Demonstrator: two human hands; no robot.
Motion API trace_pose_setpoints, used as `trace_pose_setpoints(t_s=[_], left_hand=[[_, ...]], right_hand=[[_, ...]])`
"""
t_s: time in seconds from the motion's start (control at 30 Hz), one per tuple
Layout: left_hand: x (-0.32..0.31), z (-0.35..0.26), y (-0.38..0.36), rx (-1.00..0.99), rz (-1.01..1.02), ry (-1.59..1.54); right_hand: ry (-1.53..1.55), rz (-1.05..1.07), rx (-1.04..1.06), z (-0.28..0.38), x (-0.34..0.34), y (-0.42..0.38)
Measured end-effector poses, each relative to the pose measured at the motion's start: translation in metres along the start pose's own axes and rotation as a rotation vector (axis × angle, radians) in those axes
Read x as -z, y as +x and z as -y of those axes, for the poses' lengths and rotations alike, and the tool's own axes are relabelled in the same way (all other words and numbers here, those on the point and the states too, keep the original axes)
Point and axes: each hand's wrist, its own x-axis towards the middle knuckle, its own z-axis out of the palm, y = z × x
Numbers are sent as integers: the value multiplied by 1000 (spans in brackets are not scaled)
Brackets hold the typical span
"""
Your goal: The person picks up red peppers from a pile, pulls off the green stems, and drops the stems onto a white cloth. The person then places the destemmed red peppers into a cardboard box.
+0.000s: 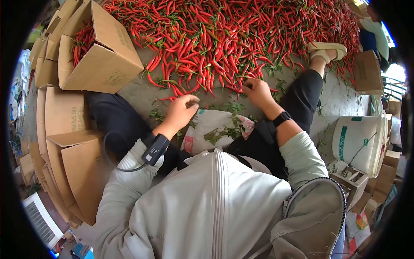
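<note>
A broad heap of red chili peppers (224,39), mixed with green stems and leaves, spreads over the floor in front of me. My left hand (179,113) hovers just short of the heap's near edge, its fingers curled in toward the thumb. Whatever lies between those fingertips, if anything, is too small to make out. Touching or almost touching the peppers, my right hand (260,93) has its fingers bent into a pinch; its fingertips are partly hidden. Loose green leaves (230,129) lie on a white sack (202,123) between my legs.
On the left, an open cardboard box (105,60) holding red peppers tilts toward me, with more cardboard boxes (64,112) beside it. A white bucket (353,140) stands at right. Another person (375,32) is at the far right, near a box (368,73).
</note>
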Motion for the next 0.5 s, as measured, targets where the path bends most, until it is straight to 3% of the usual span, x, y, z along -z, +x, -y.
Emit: trace_pose_setpoints(t_s=[0.17,0.23,0.33,0.5], left_hand=[[-22,-13,31,-174,-42,117],[-31,-16,46,-187,-31,127],[-43,-18,68,-426,-46,330],[-45,-14,83,-344,6,618]], right_hand=[[-229,21,-71,18,-26,9],[-236,-21,86,17,-36,6],[-243,39,122,17,-33,0],[-197,20,-4,3,-13,-2]])
